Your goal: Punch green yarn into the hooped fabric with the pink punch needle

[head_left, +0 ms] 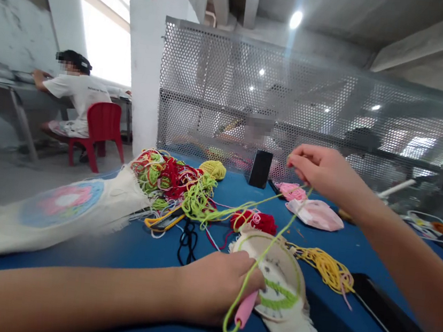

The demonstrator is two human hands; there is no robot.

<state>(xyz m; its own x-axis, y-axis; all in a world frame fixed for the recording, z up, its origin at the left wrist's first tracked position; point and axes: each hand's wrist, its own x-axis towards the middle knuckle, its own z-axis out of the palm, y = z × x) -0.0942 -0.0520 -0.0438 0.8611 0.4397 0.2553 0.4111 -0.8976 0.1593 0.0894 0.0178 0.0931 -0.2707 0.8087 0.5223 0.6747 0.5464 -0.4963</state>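
Left grip [216, 289] holds pink-handled punch needle [245, 309] against embroidery hoop [275, 253].

Up top, the right hand [323, 173] has air all around it, right out to the perforated metal screen [256, 84] behind the blue desk [210, 256]! Green yarn [265, 236] cuts straight across between the hands. Down low, the left hand [214, 289] is boxed in: embroidery hoop [273, 274] right alongside, tangled yarn heap [167, 181] further left. Black phone [260, 168] stands upright, blocking the way to the screen, with a lane of desk running past it beside the pink pouch [314, 214].
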